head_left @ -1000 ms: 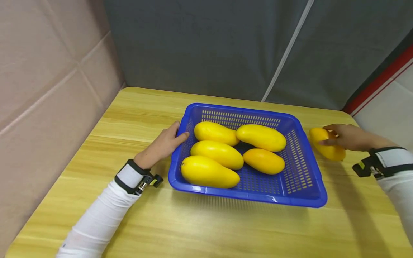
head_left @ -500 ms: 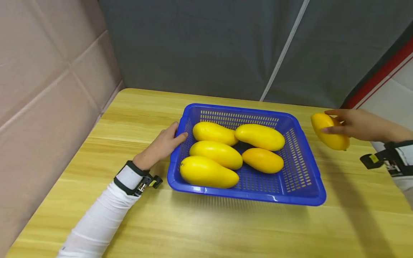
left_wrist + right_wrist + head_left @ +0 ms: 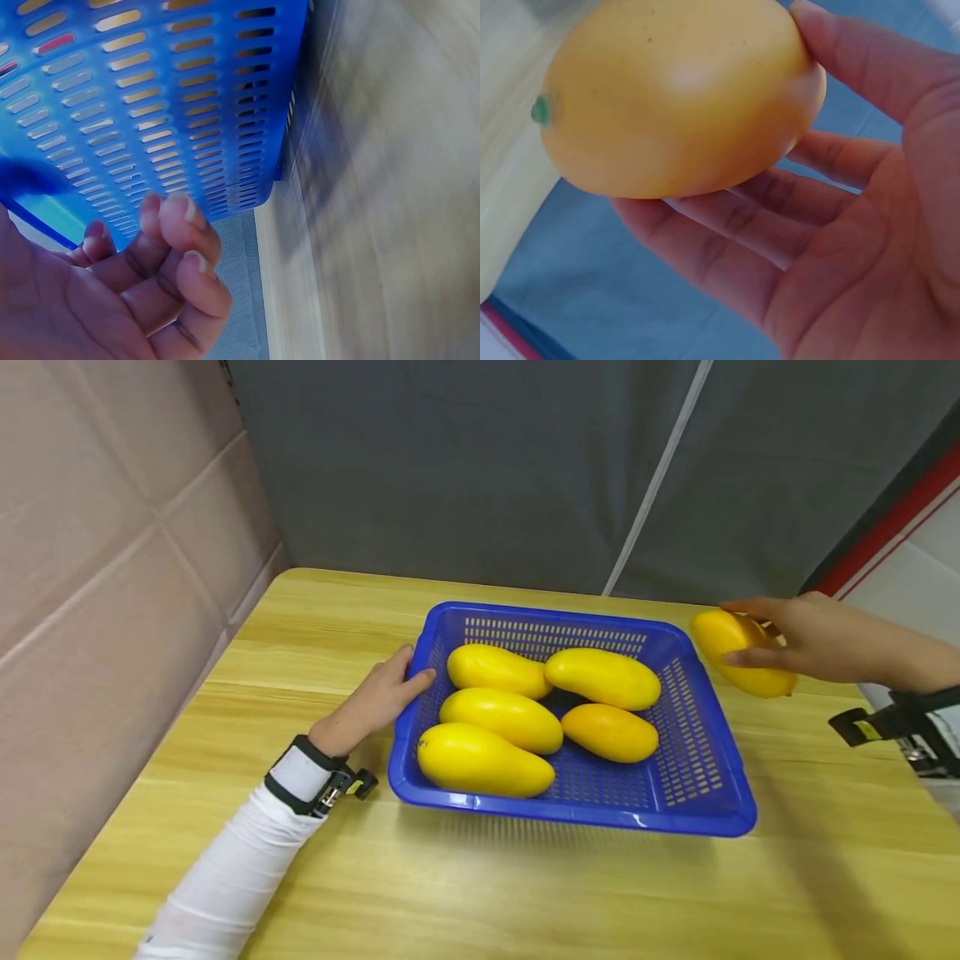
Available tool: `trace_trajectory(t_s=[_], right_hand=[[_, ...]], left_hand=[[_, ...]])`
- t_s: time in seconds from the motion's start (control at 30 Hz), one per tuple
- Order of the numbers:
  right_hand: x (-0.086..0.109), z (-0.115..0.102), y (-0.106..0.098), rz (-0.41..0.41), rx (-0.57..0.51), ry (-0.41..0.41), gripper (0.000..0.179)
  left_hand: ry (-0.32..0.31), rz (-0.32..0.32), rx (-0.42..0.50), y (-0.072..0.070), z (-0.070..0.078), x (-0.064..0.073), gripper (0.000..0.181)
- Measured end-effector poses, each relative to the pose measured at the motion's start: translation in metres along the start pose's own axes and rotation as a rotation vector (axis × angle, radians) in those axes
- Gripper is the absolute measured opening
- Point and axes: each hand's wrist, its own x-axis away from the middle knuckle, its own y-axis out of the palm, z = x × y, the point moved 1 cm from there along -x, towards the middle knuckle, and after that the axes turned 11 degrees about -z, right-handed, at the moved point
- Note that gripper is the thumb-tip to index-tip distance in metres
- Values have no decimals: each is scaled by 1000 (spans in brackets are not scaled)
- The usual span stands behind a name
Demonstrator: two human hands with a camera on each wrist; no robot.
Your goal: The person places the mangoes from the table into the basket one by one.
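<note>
A blue plastic basket (image 3: pixel 570 814) with slotted walls stands on the table. Several yellow mangoes lie in it, three at the left (image 3: pixel 486 760) and two further right (image 3: pixel 610 732). At the basket's left end my left hand (image 3: pixel 375 697) grips the rim, thumb over the edge; the left wrist view shows its curled fingers (image 3: pixel 201 281) against the outer slotted wall. My right hand (image 3: pixel 817 639) holds another mango (image 3: pixel 712 635) in the air just outside the basket's back right corner. Up close, this mango (image 3: pixel 682 105) has a green stem end, with thumb and fingers on opposite sides.
The light wooden table (image 3: pixel 360 877) runs under and around the basket. A dark grey curtain (image 3: pixel 450 477) hangs behind its back edge. On the left is a padded beige wall (image 3: pixel 112 568); a red strip (image 3: pixel 892 543) edges the right side.
My right hand has lifted the mango off the table, then moved it left toward the basket's back right corner. My left hand has kept its place on the rim.
</note>
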Motion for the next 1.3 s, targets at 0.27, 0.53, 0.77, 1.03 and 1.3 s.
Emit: trace_trajectory(t_s=[0.27, 0.53, 0.77, 1.03, 1.3], right_hand=[[5, -32, -6, -22, -10, -91, 70], [7, -60, -2, -41, 15, -181, 66], [7, -80, 3, -41, 36, -305, 62], [4, -102, 16, -111, 25, -362, 61], [0, -119, 29, -212, 48, -356, 63]], left_hand=[[13, -8, 6, 0, -2, 0, 44], [12, -14, 15, 2, -1, -1, 43], [15, -10, 4, 0, -3, -1, 44], [13, -4, -13, -1, -2, -1, 44], [15, -5, -9, 0, -2, -1, 43]])
